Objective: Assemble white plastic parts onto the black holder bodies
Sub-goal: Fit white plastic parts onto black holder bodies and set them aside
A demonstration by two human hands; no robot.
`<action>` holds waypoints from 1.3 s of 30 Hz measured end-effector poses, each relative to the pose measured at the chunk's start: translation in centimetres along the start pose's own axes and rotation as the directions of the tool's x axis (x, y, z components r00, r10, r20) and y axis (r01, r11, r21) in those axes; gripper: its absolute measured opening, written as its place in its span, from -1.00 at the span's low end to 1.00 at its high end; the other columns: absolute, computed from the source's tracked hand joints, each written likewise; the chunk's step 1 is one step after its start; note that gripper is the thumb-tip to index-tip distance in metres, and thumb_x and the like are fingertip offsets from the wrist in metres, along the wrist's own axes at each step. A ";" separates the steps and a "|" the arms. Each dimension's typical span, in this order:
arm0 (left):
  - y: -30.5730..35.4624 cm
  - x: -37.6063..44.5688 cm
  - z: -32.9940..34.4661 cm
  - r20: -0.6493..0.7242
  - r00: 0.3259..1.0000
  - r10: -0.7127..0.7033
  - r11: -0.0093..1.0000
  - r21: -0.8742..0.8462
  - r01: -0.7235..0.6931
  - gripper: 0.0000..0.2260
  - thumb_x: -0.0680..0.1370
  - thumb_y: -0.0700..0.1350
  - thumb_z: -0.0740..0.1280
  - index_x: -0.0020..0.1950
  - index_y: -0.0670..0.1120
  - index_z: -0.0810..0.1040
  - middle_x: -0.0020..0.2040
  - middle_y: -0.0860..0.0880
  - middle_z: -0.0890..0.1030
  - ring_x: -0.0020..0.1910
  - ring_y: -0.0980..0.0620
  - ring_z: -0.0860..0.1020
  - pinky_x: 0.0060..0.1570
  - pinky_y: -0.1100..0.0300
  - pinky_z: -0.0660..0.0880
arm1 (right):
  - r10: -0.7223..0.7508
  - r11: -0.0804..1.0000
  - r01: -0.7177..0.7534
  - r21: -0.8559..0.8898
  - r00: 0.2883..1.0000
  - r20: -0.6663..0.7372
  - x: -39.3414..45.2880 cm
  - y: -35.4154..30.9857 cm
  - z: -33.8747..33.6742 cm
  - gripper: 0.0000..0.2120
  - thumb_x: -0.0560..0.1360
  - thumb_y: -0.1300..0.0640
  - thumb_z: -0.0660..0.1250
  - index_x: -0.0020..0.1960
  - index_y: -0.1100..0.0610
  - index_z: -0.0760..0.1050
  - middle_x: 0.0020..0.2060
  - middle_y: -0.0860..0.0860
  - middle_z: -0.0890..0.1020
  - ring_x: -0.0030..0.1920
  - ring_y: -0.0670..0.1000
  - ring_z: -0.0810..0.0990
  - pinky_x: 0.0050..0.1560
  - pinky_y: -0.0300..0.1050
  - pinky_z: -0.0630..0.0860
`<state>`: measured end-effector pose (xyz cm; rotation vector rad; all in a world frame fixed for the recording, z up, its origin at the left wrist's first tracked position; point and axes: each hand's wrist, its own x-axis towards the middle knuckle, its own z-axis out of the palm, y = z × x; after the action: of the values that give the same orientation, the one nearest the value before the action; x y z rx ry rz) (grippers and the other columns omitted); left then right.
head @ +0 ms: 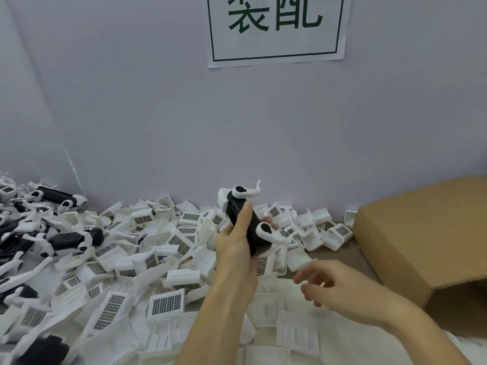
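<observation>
I am gripping the black holder body (243,227) in my left hand (234,246), its long axis pointing away; my right hand (334,288) is hovering relaxed, empty, just right of it, above the white plastic parts (166,302)

White plastic parts (163,248) and a cardboard box (421,233) cover the table (361,256).

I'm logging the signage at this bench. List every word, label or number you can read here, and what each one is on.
"装配": two large dark green characters inside a green border on the white paper sign stuck to the pale wall; the sign's top is cut off by the frame.
No readable print shows on the brown cardboard box.
The dark grids on the white plastic parts are mesh patterns, not text.
The black holder body held in the left hand shows no lettering.
</observation>
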<state>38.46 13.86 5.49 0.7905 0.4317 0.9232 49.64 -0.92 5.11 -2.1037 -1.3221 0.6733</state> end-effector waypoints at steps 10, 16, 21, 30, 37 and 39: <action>-1.0 -0.5 0.2 -0.154 0.985 -0.072 0.891 0.435 0.133 -0.70 0.53 0.01 0.43 0.12 -0.17 0.57 -0.18 -0.08 0.71 -0.29 0.01 0.67 -0.47 0.26 0.48 | 0.245 0.845 -0.049 -0.532 0.920 0.305 -1.2 -2.7 0.3 -0.25 0.36 -0.12 0.56 0.41 -0.19 0.21 0.24 -0.16 0.42 0.19 -0.06 0.53 0.23 -0.12 0.48; -1.5 -0.5 -0.3 -0.062 0.997 -0.045 0.929 0.364 0.065 -0.78 0.51 -0.11 0.50 0.12 -0.14 0.65 -0.03 -0.09 0.75 -0.04 -0.06 0.72 -0.11 0.14 0.53 | 0.258 0.866 -0.093 -0.492 0.925 0.278 -0.6 -2.1 0.7 -0.51 0.42 0.04 0.49 0.28 -0.06 0.39 -0.01 -0.16 0.50 0.02 -0.04 0.51 -0.01 -0.17 0.46; -1.7 -0.7 -0.2 -0.084 0.995 -0.052 0.944 0.322 0.077 -0.78 0.52 -0.12 0.49 0.14 -0.10 0.62 0.03 -0.11 0.72 -0.02 -0.06 0.70 -0.13 0.14 0.55 | 0.146 0.933 -0.081 -0.349 0.976 0.163 -0.5 -1.3 0.1 -0.69 0.38 -0.08 0.50 0.10 -0.09 0.59 -0.02 -0.18 0.65 -0.01 -0.13 0.63 0.02 -0.20 0.57; -2.1 -1.0 -0.2 0.026 0.997 0.069 0.862 0.502 -0.073 -0.81 0.49 -0.13 0.53 0.07 0.05 0.66 -0.15 0.05 0.75 -0.21 0.09 0.72 -0.38 0.37 0.52 | 0.025 0.998 -0.026 -0.057 1.000 -0.012 -1.4 0.3 -2.8 -0.71 0.40 -0.13 0.52 0.05 -0.13 0.53 -0.10 -0.18 0.69 -0.18 -0.26 0.61 -0.13 -0.33 0.47; -2.9 -1.6 0.7 0.156 0.987 0.043 0.767 0.628 -0.133 -0.89 0.54 -0.13 0.45 0.04 0.05 0.67 -0.14 0.00 0.74 -0.12 -0.02 0.71 -0.13 0.17 0.65 | -0.087 0.966 0.157 0.205 0.945 -0.315 -0.7 -0.1 -2.6 -0.77 0.45 -0.04 0.50 0.09 -0.06 0.62 -0.05 -0.17 0.72 0.01 -0.21 0.67 0.14 -0.10 0.58; -3.0 -2.0 1.1 0.208 0.978 -0.022 0.793 0.599 -0.110 -0.89 0.61 -0.10 0.35 0.04 0.03 0.68 -0.07 -0.04 0.74 -0.05 0.01 0.70 -0.20 0.29 0.60 | -0.079 0.950 0.191 0.245 0.912 -0.403 -0.1 -0.2 -2.1 -0.79 0.48 -0.02 0.48 0.10 -0.06 0.64 -0.07 -0.16 0.73 -0.02 -0.19 0.68 0.12 -0.09 0.60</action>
<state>39.72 10.64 3.92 1.4840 0.5395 0.7318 50.85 -1.36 6.77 -1.7798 -1.0681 0.3330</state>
